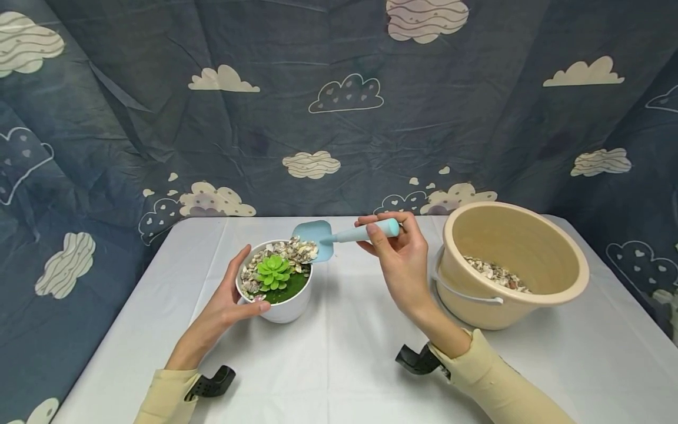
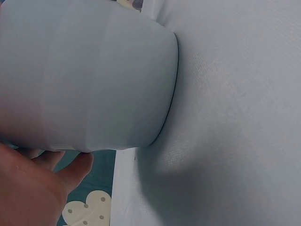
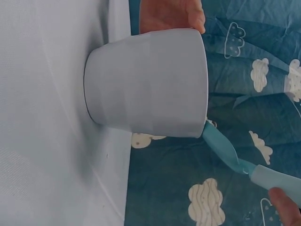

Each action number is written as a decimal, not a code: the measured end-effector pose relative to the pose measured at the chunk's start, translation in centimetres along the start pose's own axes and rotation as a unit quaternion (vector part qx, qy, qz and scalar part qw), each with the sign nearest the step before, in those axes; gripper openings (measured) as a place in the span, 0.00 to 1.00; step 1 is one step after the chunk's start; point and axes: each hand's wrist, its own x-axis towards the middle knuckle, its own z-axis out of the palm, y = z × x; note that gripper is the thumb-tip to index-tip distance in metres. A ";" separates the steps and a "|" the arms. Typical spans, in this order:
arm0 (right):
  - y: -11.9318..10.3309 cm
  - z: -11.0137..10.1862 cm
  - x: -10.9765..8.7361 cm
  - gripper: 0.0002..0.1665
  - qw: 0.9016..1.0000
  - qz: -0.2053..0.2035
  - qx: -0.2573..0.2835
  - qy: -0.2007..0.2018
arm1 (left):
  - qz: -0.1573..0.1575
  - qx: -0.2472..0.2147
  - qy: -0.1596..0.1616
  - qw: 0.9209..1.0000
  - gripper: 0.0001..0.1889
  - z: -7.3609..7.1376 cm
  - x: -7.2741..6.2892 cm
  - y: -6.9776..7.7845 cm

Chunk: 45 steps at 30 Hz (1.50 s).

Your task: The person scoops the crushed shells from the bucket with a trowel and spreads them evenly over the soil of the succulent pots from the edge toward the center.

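A white flowerpot (image 1: 288, 310) stands upright on the table with a green succulent (image 1: 273, 272), pebble-like chips (image 1: 254, 272) and a patch of green at its front right. My left hand (image 1: 228, 306) grips the pot from the left, thumb at the front rim and fingers along the far side. In the left wrist view the pot's wall (image 2: 94, 75) fills much of the picture. My right hand (image 1: 399, 259) holds a light blue trowel (image 1: 365, 232) by its handle. The trowel's blade (image 3: 221, 146) meets the pot's rim, and chips lie over its edge.
On the right stands a beige bucket (image 1: 561, 277), tilted in view, with a white handle (image 1: 468, 294) hanging down its front and more chips (image 1: 495, 274) inside. A white cloth covers the table (image 1: 365, 365). Behind hangs a dark blue curtain (image 1: 286, 53) with clouds.
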 end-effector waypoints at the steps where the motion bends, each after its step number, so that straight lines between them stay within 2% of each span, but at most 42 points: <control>1: 0.0 0.0 0.0 0.14 1.000 0.000 0.000 0.001 | 0.001 0.000 0.001 1.000 0.55 0.0 0.0 0.0; 8: -0.1 -0.2 0.0 0.13 1.000 -0.003 0.008 0.001 | 0.002 -0.001 0.017 1.000 0.58 -0.1 0.1 0.0; 13: -0.2 -0.2 0.0 0.13 1.000 -0.004 0.008 0.000 | -0.007 0.025 0.025 0.999 0.58 0.1 0.2 0.0; 17: -0.4 -0.2 -0.1 0.14 1.000 -0.004 0.002 0.000 | -0.008 0.022 0.015 1.000 0.57 0.0 0.2 0.0; 24: -0.7 -0.1 -0.4 0.14 1.000 -0.002 -0.007 -0.004 | 0.011 -0.001 -0.008 1.000 0.54 -0.2 0.0 0.1; 34: -1.1 -0.1 -0.5 0.15 0.999 -0.013 -0.042 -0.002 | 0.008 0.006 0.017 1.000 0.57 0.1 0.0 0.1; 41: -1.2 0.0 -0.6 0.15 0.999 -0.020 -0.049 -0.001 | 0.002 0.069 0.042 0.997 0.58 0.3 0.0 0.0; 45: -1.3 0.0 -0.6 0.15 0.998 -0.025 -0.050 -0.001 | -0.002 0.063 0.036 0.997 0.58 0.3 -0.1 0.1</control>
